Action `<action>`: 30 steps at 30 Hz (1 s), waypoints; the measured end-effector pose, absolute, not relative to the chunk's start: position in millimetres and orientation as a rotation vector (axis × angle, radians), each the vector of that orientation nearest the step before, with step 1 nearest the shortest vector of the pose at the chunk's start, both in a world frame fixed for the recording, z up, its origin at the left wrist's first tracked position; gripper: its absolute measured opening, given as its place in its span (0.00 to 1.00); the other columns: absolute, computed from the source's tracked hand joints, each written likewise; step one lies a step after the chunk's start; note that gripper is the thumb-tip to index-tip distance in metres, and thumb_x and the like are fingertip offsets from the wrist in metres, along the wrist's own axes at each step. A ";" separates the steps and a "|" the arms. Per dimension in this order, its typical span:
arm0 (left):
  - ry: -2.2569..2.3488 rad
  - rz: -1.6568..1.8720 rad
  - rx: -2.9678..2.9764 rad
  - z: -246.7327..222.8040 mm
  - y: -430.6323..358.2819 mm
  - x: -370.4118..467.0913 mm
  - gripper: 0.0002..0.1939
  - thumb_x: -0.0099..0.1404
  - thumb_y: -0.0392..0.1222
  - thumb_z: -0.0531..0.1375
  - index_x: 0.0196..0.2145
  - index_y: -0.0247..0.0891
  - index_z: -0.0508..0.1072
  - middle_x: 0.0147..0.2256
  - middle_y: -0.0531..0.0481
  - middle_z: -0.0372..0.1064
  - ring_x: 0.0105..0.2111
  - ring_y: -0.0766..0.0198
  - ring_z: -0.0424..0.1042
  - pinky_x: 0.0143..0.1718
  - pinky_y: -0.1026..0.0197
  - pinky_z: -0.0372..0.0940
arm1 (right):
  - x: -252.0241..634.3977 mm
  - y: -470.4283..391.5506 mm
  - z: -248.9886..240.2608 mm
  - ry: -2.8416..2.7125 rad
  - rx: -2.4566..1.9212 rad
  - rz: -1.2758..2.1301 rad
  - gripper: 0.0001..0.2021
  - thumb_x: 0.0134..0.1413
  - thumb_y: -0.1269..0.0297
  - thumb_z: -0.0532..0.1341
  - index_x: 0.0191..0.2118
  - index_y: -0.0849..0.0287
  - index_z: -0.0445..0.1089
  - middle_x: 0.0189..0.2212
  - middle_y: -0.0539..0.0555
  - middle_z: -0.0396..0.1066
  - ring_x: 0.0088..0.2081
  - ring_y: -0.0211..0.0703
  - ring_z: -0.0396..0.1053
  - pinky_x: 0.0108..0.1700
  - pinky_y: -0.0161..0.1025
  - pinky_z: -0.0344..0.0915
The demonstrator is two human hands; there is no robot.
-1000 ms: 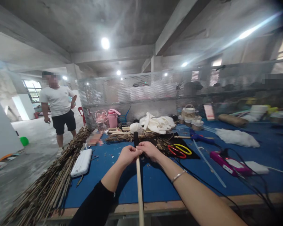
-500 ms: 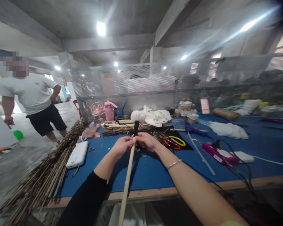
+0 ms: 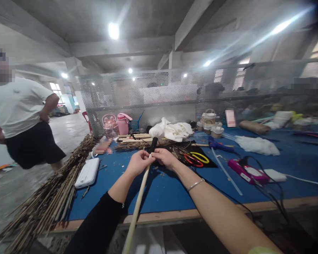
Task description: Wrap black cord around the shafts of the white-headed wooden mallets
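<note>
A long pale wooden stick (image 3: 139, 201) slants up from below the table edge to a black wrapped end (image 3: 154, 144). My left hand (image 3: 137, 163) pinches the stick just under the black part, thumb and fingers together. On the other side, my right hand (image 3: 163, 157) is closed at the same joint, its fingertips against the black end; what exactly they pinch is too small to make out. Just beyond the hands lie thin twigs and peeled sticks (image 3: 135, 140) and a white cloth bundle (image 3: 175, 129). Scissors (image 3: 197, 159) with red and yellow handles rest to the right.
Dry brown stalks (image 3: 50, 190) hang over the table's left end beside a white power bank (image 3: 87, 173). A blue glue gun (image 3: 219, 145), a magenta device (image 3: 247, 171) and cables lie right. A person (image 3: 23, 113) stands on the left; a perforated screen (image 3: 137, 91) backs the table.
The stick's lower end has swung slightly left while both hands stay at the black joint. The person on the left has come closer and moved toward the left edge.
</note>
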State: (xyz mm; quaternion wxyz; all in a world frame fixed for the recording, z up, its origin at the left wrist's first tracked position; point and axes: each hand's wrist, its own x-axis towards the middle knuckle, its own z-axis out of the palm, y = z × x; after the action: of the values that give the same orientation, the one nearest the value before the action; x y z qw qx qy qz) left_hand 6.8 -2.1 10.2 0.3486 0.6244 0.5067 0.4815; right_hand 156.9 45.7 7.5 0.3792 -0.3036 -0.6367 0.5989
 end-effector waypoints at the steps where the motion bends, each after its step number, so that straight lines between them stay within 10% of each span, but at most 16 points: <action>1: 1.320 1.242 1.612 9.8 -1.8 7.4 0.18 0.48 0.52 0.64 0.28 0.33 0.67 0.18 0.56 0.62 0.16 0.73 0.58 0.17 0.69 0.52 | 156.7 45.0 7.8 -1.621 -0.784 1.527 0.14 0.42 0.56 0.63 0.26 0.63 0.64 0.11 0.40 0.48 0.12 0.25 0.40 0.14 0.31 0.32; 30: 1.527 1.257 1.765 16.4 -7.4 15.1 0.20 0.55 0.55 0.55 0.21 0.34 0.70 0.17 0.53 0.64 0.19 0.69 0.59 0.22 0.66 0.53 | 157.0 43.2 14.0 -1.599 -0.760 1.527 0.16 0.41 0.53 0.63 0.26 0.62 0.61 0.11 0.40 0.50 0.12 0.25 0.40 0.15 0.31 0.34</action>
State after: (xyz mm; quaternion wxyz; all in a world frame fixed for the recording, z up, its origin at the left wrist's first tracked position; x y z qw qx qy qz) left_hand 15.1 -7.4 16.4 0.2429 0.6459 0.5586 0.4601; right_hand 157.0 43.2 14.0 0.3911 -0.2992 -0.6295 0.6010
